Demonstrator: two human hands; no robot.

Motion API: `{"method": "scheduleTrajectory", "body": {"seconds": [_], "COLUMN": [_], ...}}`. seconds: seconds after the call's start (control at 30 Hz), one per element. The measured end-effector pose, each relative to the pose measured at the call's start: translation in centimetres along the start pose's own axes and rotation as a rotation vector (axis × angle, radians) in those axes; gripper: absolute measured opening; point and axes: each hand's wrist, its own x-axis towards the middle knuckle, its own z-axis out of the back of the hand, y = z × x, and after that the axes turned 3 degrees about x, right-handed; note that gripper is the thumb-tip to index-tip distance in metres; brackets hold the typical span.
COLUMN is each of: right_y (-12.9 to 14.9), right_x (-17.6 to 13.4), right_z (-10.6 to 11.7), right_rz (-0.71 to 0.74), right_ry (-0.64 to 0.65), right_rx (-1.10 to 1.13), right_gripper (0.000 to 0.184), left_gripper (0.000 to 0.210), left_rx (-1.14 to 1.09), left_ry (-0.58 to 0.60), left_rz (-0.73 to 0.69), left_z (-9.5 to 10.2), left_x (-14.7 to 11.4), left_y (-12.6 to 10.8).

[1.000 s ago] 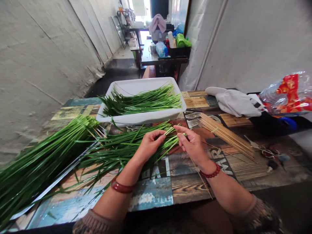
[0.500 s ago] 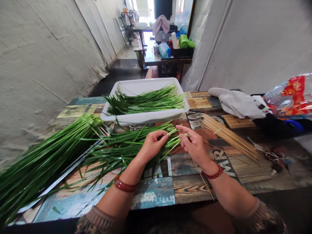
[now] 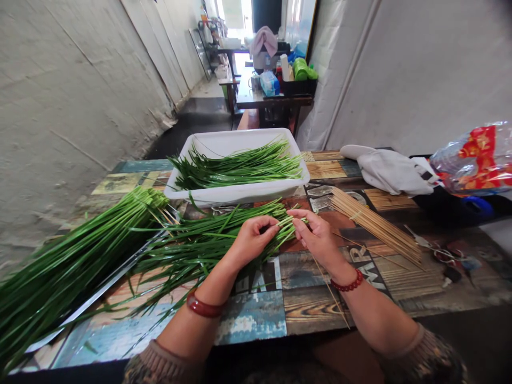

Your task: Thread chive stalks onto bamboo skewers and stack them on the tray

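My left hand [image 3: 256,237] pinches the pale stem ends of some garlic chives [image 3: 286,226] between thumb and fingers. Close beside it, my right hand [image 3: 314,232] grips the tips of the same stems. A thin bamboo skewer [image 3: 330,290] slants from beneath my right hand toward the table's front edge; whether the fingers hold it is hidden. Loose garlic chives [image 3: 188,245] spread over the table left of my hands. A thick skewered bunch of chives [image 3: 92,240] lies farther left on a metal tray [image 3: 100,288]. Behind my hands, a white plastic tub [image 3: 236,197] holds more chives.
A bundle of bamboo skewers [image 3: 376,226] lies to the right, with scissors [image 3: 434,245] and keys [image 3: 452,272] beyond it. A grey cloth cap [image 3: 394,170] and a red-printed plastic bag [image 3: 476,157] sit at the back right. Another table [image 3: 256,98] stands farther off.
My hands have drawn closer together on the chive stems, and the right fingers have closed down over the ends. The surrounding things stay where they were.
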Motion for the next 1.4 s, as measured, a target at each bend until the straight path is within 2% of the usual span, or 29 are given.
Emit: {"method": "scheduleTrajectory", "body": {"seconds": [0.2, 0.33, 0.57, 0.9, 1.13, 1.4], "right_y": [0.6, 0.7, -0.1, 0.1, 0.4, 0.0], "right_x": [-0.5, -0.3, 0.1, -0.2, -0.4, -0.2], "right_z": [0.0, 0.0, 0.1, 0.1, -0.2, -0.7], "right_rz": [0.028, 0.021, 0.028, 0.024, -0.025, -0.099], "right_ry": [0.013, 0.041, 0.034, 0.044, 0.045, 0.009], "right_rx": [-0.035, -0.008, -0.009, -0.006, 0.108, 0.191], "right_gripper": [0.04, 0.044, 0.034, 0.035, 0.038, 0.027], "left_gripper": [0.021, 0.022, 0.019, 0.022, 0.022, 0.026], "left_rx": [0.001, 0.07, 0.08, -0.116, -0.277, -0.379], "left_ry": [-0.064, -0.071, -0.022, -0.026, -0.055, -0.058], "left_rz": [0.031, -0.004, -0.04, 0.021, 0.152, 0.228], "left_z": [-0.1, -0.2, 0.0, -0.3, 0.1, 0.0], "left_x": [0.1, 0.1, -0.1, -0.1, 0.1, 0.1], "left_y": [0.6, 0.3, -0.1, 0.2, 0.3, -0.1]}}
